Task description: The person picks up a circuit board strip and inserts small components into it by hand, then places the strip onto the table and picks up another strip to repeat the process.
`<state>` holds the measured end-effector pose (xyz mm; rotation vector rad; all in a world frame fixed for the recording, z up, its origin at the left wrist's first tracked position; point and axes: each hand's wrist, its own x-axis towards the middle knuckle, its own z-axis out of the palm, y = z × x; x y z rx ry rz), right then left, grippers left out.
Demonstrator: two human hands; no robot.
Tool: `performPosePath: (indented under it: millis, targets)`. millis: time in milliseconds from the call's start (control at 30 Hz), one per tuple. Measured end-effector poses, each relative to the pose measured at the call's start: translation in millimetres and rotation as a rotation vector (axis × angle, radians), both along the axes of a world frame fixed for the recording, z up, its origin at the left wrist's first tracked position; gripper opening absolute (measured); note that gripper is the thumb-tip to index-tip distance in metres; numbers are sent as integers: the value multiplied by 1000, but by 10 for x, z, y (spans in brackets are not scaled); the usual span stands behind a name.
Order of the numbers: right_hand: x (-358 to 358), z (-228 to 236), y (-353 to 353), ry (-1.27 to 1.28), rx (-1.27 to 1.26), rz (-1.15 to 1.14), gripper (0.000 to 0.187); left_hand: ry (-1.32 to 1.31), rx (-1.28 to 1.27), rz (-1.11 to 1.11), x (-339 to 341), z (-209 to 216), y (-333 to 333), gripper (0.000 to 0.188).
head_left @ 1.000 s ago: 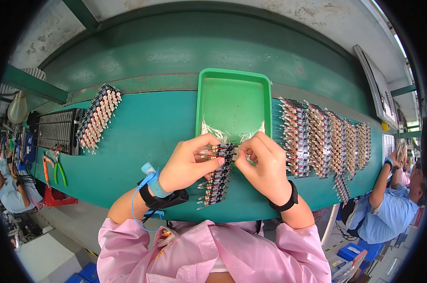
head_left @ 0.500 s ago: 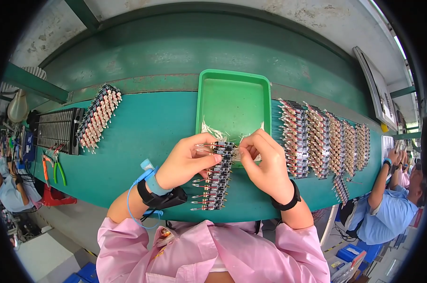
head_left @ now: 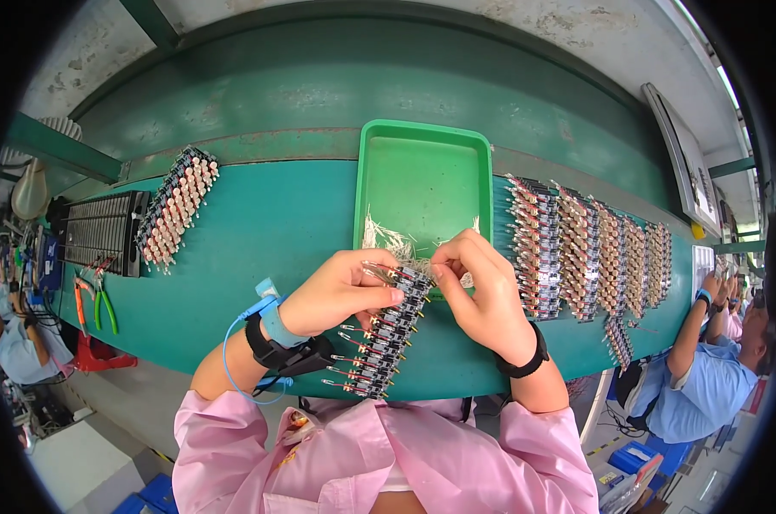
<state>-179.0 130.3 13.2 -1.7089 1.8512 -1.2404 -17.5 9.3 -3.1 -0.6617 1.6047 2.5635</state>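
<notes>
My left hand [head_left: 341, 295] is closed around the upper part of a long strip of black electrical components [head_left: 379, 351] with short red-and-clear wired ends and brass-coloured pins. The strip slants, its lower end hanging toward my body. My right hand [head_left: 484, 295] is pinched shut at the strip's upper right end. Whatever lies between its fingertips is too small to make out. Just beyond both hands is a green tray [head_left: 422, 180]. Thin whitish pins or cut leads [head_left: 386, 240] lie in its near part, half hidden by my hands.
Several rows of similar assembled strips [head_left: 538, 248] lie at the right. Another bundle [head_left: 181, 210] sits at the left beside a black slotted rack [head_left: 104, 236]. Green-handled pliers [head_left: 105, 310] and an orange-handled tool [head_left: 80, 300] lie near it. A co-worker in blue [head_left: 705, 385] is at the far right.
The strip has tilted, its lower end swinging left and toward me. My left hand has turned with it, while my right fingers stay at its upper end.
</notes>
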Motion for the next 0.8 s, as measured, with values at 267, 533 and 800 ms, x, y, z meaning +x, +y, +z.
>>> performPosePath:
  millis: [267, 533, 800]
  targets:
    - [-87, -26, 51, -471, 50, -27, 10, -52, 138, 250, -19, 40, 9, 19]
    - [-32, -70, 37, -657, 98, 80, 12, -19, 137, 223, 4, -44, -4, 20]
    - [-9, -59, 40, -644, 119, 102, 11, 0, 152, 224, 7, -20, 5, 19]
